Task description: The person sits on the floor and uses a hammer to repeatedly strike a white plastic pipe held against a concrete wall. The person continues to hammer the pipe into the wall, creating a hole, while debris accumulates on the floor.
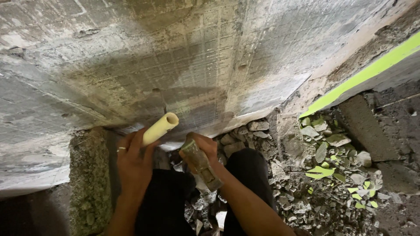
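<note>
My left hand (133,164) grips a pale yellow plastic pipe (161,127) whose open end points up toward a grey concrete wall (188,70). A ring sits on one finger of that hand. My right hand (202,150) is closed around a dusty hammer handle (202,165) that angles down and to the right; the hammer's head is hidden behind the hand. Both hands hover above my knees in dark trousers (245,170), close to the base of the wall.
Broken concrete rubble (323,175) with green-painted chips covers the floor to the right. A bright green stripe (363,74) runs along the wall's lower edge at right. A rough concrete block (89,175) stands at left.
</note>
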